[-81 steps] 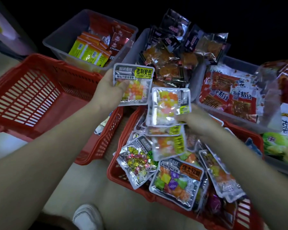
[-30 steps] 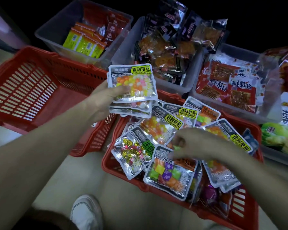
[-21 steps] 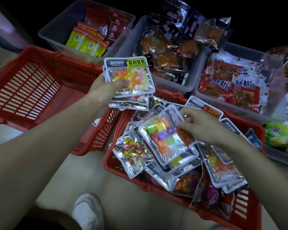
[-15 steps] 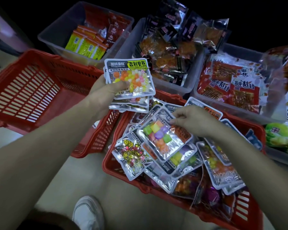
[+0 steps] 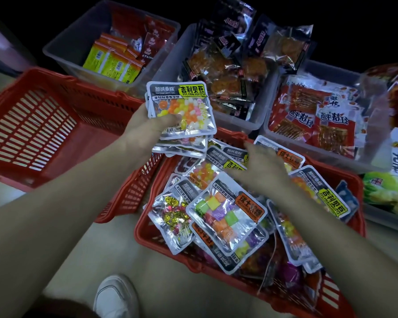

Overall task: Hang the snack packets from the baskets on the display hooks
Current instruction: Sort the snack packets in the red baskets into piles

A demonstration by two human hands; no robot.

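Note:
My left hand (image 5: 147, 131) grips a stack of jelly-bean packets (image 5: 186, 104), silver with yellow labels, above the gap between two red baskets. The red basket (image 5: 145, 230) at the centre is full of silver candy packets. My right hand (image 5: 260, 168) hovers over them with fingers spread, blurred, reaching toward a jelly-bean packet (image 5: 207, 171) lying in the pile. A packet of coloured cube candies (image 5: 225, 214) lies on top, just below that hand. No display hooks are in view.
An empty red basket (image 5: 32, 125) stands at the left. Behind are clear tubs: one with yellow and red packets (image 5: 115, 58), one with dark packets (image 5: 230, 72), one with red packets (image 5: 313, 115). My white shoe (image 5: 115, 297) is on the floor below.
My right hand let go of the cube-candy packet, which now lies on the pile, and moved up toward a jelly-bean packet. My left hand kept its stack, which grew since the earliest frame.

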